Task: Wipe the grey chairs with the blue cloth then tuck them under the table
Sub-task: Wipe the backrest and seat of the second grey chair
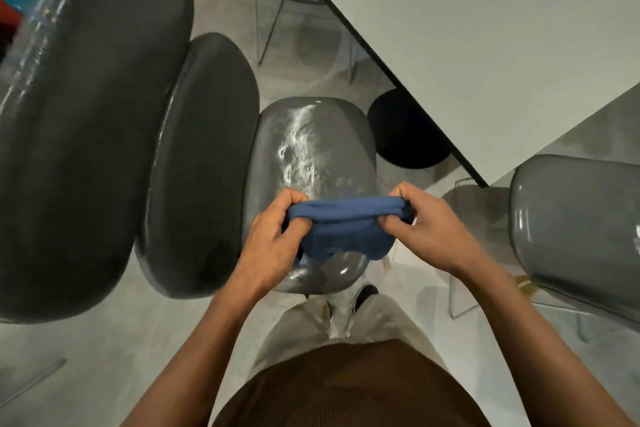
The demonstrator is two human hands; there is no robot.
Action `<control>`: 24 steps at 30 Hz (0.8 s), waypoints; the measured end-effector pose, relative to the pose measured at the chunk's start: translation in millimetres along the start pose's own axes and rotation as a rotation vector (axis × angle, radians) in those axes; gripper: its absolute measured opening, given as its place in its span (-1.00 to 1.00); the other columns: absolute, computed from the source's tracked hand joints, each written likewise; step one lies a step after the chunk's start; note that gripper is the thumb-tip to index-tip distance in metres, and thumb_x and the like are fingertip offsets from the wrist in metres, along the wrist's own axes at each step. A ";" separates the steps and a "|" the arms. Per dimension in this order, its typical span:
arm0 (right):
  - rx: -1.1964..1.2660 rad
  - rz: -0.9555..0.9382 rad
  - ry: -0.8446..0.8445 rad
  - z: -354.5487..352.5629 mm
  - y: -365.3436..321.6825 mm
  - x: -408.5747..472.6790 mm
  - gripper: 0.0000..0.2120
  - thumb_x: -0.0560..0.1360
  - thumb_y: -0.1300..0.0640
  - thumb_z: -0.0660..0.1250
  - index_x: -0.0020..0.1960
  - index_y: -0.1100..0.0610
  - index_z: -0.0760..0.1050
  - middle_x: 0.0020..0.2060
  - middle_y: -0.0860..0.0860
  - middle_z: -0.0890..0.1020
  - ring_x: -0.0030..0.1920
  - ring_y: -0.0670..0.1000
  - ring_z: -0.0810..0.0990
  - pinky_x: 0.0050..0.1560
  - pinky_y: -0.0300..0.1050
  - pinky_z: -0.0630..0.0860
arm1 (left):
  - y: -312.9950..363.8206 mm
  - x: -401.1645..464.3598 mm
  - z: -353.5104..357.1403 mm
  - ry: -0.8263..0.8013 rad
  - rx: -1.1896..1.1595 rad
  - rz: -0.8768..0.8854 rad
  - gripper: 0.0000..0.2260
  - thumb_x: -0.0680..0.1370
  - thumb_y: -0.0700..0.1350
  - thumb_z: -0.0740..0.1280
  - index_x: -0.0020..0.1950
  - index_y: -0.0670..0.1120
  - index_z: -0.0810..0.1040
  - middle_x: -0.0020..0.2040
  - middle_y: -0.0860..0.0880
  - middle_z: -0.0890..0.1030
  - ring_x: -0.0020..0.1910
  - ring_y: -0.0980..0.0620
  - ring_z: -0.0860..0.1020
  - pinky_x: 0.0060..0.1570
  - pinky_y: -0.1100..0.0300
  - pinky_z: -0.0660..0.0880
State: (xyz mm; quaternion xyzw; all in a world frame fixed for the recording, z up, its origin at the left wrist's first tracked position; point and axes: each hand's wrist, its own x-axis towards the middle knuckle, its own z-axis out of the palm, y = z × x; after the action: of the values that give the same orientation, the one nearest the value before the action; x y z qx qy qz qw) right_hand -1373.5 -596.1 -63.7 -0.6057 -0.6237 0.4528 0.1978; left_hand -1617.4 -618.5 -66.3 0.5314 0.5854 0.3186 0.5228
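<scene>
Grey chairs [313,163] and a black table base [405,130] stand on the pale floor [138,357].

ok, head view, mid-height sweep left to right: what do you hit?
Big dark chair back → second chair back → grey chair seat → left hand → blue cloth → right hand → grey chair at right. Both hands grip the cloth.
</scene>
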 end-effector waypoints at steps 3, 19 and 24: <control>0.030 -0.056 0.033 -9.1 -15.0 -8.6 -0.86 0.51 0.21 0.35 -0.16 0.09 0.41 -0.35 -0.06 0.47 -0.35 -0.15 0.35 -0.34 -0.28 0.33 | 17.1 -13.2 1.6 -0.021 -0.060 0.075 -0.79 0.52 0.08 0.25 0.04 -0.01 0.48 -0.12 -0.02 0.58 -0.18 0.06 0.52 -0.20 0.15 0.48; 0.388 -0.125 -0.146 -28.6 -33.4 -99.0 -0.45 0.52 -0.29 0.28 -0.27 0.19 0.29 -0.34 0.05 0.31 -0.31 0.01 0.27 -0.25 -0.12 0.26 | 60.4 -120.0 44.4 0.201 -0.193 0.059 -0.73 0.54 0.23 0.33 0.04 0.05 0.52 -0.10 -0.07 0.61 -0.18 -0.02 0.59 -0.14 -0.26 0.56; 0.382 -0.154 -0.116 -13.5 -52.1 -112.9 -0.42 0.60 -0.23 0.28 -0.22 0.29 0.29 -0.33 0.06 0.32 -0.30 0.01 0.29 -0.26 -0.15 0.28 | 60.9 -152.0 33.7 0.250 -0.206 0.100 -0.66 0.52 0.24 0.33 0.07 0.00 0.53 -0.06 -0.01 0.64 -0.08 -0.02 0.63 -0.08 -0.08 0.59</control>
State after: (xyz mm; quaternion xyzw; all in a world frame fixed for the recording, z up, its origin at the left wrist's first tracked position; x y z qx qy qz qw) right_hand -1371.5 -689.7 19.2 -0.4806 -0.5812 0.5805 0.3069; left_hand -1584.7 -755.7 23.4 0.4596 0.5829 0.4664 0.4811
